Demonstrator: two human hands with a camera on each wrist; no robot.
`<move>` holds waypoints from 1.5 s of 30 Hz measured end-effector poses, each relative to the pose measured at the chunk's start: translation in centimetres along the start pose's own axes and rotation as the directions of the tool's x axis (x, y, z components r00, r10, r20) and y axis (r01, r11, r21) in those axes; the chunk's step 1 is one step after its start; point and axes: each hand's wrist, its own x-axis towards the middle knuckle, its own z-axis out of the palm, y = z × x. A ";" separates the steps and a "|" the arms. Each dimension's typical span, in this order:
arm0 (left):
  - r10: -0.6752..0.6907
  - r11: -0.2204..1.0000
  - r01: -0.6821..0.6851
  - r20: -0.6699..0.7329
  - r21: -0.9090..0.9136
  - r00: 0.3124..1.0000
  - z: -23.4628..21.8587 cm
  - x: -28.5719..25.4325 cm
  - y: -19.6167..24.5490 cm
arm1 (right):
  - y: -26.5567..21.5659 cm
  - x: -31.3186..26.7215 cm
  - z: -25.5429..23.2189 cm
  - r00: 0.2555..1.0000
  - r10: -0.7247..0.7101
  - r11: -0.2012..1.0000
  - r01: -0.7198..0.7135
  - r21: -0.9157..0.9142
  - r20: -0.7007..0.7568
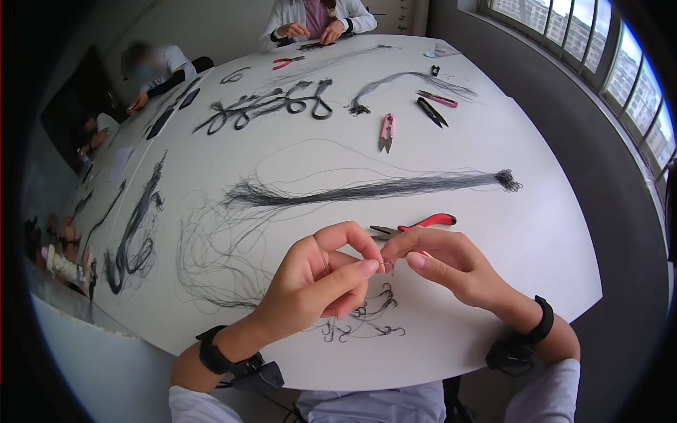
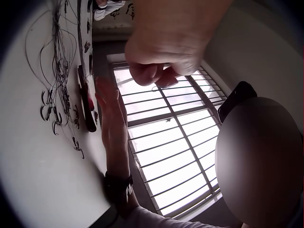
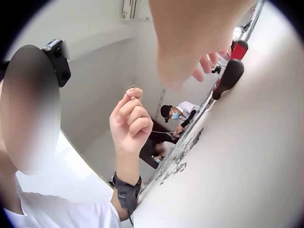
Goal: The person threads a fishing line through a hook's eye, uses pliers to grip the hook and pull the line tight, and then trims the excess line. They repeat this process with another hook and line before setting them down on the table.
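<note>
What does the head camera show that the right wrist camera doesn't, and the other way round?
Only the head view shows the barred window and the black band on the right wrist. Only the right wrist view shows the head-worn camera and a white fixture at its top edge. Both show the left hand pinching a small hook, the right hand, and red-and-black pliers on the table.

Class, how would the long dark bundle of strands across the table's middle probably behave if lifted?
The bundle would probably sag, since its thin strands curve and splay loosely at the left end. It may be light, as the strands look so fine. The hook-like tips crowded at its right end may snag or tangle.
</note>
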 end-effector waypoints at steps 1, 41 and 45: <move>-0.002 1.000 0.002 0.001 -0.001 1.000 0.0 0.1 -0.1 | -0.4 -0.2 0.2 0.981 0.120 0.913 -0.168 0.371 0.149; 0.564 0.440 -0.418 0.118 0.795 0.817 0.9 0.5 -2.2 | -1.3 -1.4 0.7 0.991 0.130 0.971 -0.130 0.199 0.015; 0.526 0.484 -0.389 0.094 0.784 0.845 0.8 0.5 -2.3 | -1.1 -1.3 0.7 1.000 0.023 0.995 -0.021 0.101 -0.021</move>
